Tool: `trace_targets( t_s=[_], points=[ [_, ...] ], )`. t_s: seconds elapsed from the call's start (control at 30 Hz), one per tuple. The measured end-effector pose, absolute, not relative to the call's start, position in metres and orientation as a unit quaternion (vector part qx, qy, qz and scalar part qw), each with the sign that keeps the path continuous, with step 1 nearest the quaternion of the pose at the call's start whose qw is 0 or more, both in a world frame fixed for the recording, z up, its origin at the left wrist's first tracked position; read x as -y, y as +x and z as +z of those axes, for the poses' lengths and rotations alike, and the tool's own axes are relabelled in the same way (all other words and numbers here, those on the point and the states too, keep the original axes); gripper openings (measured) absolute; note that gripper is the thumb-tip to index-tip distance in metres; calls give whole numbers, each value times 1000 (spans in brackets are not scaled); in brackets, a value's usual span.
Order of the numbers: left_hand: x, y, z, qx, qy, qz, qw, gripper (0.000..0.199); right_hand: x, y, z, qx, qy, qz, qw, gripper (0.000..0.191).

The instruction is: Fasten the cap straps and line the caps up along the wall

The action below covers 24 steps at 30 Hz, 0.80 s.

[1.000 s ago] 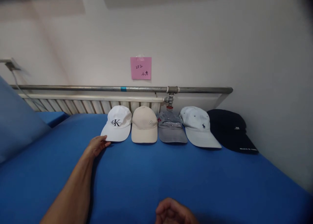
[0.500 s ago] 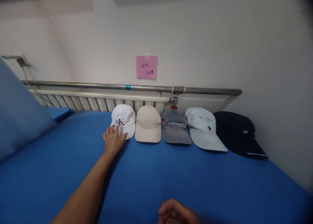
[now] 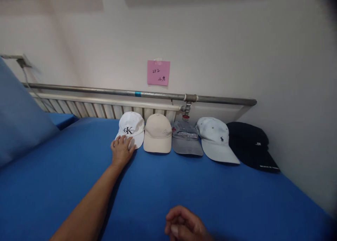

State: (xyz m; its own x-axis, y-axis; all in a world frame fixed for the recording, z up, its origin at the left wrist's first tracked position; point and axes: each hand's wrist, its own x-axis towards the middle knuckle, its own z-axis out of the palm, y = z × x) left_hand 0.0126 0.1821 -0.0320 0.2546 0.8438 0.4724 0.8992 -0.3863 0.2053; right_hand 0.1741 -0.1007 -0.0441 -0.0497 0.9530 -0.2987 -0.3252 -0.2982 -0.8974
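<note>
My left hand (image 3: 122,151) lies on the brim of a white cap (image 3: 130,125) with "CK" lettering, fingers spread over its front left part. Beside that cap, in a row to the right, sit a beige cap (image 3: 158,132), a grey cap (image 3: 186,139), a pale blue cap (image 3: 217,137) with a small dark horse emblem, and a black cap (image 3: 249,144). Every brim faces toward me. Low in the view, away from the caps, my right hand (image 3: 185,224) hovers with its fingers curled in and thumb close to them; nothing shows in it.
The caps rest on a blue-covered surface (image 3: 158,185). Behind them run a white radiator (image 3: 79,107) and a metal pipe (image 3: 105,90) with a red valve (image 3: 185,116). A pink note (image 3: 158,73) is taped on the wall. Light blue fabric (image 3: 21,118) rises at the left.
My right hand has come up slightly further into view, its thumb now showing near the curled fingers. My left hand stays on the white cap's brim. The view has shifted slightly.
</note>
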Motion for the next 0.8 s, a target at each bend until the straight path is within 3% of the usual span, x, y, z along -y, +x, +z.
trace_targets(
  t_s=[0.47,0.8],
  points=[
    [-79,40,-39,475,-824,-308,25,31,97,157,-32,402,-496,567,521,18],
    [16,110,-55,362,-875,-287,-143,28,131,172,-38,406,-480,567,532,17]
  ],
)
